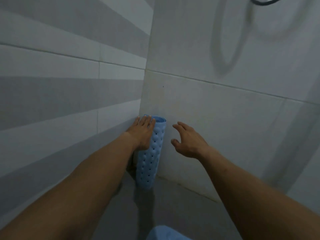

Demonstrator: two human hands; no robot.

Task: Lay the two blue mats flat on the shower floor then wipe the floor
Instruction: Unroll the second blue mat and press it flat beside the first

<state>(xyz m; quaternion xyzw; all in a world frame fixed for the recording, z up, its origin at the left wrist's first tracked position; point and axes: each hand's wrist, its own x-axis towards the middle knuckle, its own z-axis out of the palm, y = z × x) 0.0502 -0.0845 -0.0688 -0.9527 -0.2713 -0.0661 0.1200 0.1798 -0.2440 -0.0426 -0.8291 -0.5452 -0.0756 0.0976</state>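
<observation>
rolled blue mat [150, 154] stood upright in the shower corner, left hand [142, 131] on it.

the left hand lay flat against the roll's upper part, fingers extended, not closed around it. the right hand [187, 141] hovered at its 3 o'clock, spread wide, holding nothing. a second blue mat [166, 233] showed at 6 o'clock, on the floor [173, 208].

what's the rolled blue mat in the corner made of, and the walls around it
Rolled blue mat: looks like soft rubber or flexible plastic, matte, since it holds a roll and has raised bumps and punched holes. Walls: likely glazed ceramic tile, going by the grout lines and faint sheen, though the dim light leaves it open.
</observation>
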